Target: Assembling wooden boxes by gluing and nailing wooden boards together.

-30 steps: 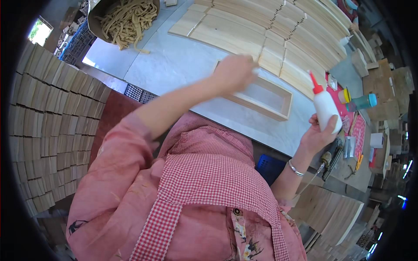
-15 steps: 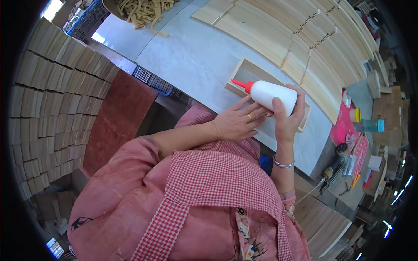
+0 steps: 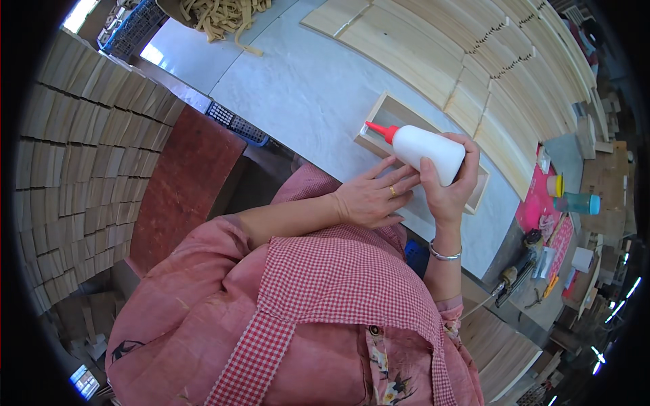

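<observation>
My right hand [image 3: 449,181] is wrapped round a white squeeze bottle [image 3: 429,153] with a red pointed nozzle. The bottle is tilted on its side, its nozzle tip over the left end of a shallow wooden box [image 3: 382,108]. That box is an open, pale rectangle lying on the table near its front edge; the bottle and hands cover its middle. My left hand [image 3: 376,195] lies beside the box's near side, fingers stretched out and apart, with a ring on one finger. Whether its fingertips touch the box I cannot tell.
Rows of pale wooden boards [image 3: 406,51] cover the table's far right. Tan strips [image 3: 223,17] fill a container at the back left. Wood pieces are stacked high at the left [image 3: 88,155]. A teal jar [image 3: 577,203] and a hot-glue-gun-like tool [image 3: 508,276] lie at the right.
The bottle and my right hand have shifted slightly right. My left hand has moved a little with its fingers spreading. The grip on the bottle stays the same.
</observation>
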Demonstrator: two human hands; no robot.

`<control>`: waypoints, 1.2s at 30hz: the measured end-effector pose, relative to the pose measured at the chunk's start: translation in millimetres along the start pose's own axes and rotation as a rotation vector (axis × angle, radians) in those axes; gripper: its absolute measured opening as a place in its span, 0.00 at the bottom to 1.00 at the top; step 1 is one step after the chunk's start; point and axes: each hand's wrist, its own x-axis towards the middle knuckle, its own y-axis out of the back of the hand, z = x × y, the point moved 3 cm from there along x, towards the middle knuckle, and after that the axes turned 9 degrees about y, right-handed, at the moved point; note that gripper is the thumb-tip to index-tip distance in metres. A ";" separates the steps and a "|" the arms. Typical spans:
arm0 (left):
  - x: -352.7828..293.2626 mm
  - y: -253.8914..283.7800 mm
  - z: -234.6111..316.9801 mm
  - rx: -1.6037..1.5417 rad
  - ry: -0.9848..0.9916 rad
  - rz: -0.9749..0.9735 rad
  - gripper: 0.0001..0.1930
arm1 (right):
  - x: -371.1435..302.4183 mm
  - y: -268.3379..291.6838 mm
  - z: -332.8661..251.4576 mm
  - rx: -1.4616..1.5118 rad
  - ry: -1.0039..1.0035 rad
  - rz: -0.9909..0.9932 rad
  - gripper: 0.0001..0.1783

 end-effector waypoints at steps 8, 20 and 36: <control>2.5 4.9 0.5 -0.002 -0.015 -0.020 0.26 | 17.7 -1.2 13.0 -0.100 0.058 0.066 0.30; 5.0 8.3 2.3 -0.030 -0.035 -0.025 0.24 | 26.7 7.9 20.2 -0.219 0.126 0.132 0.29; 6.8 10.0 7.1 0.047 0.031 -0.063 0.23 | -16.5 88.4 6.3 -0.450 0.080 0.258 0.29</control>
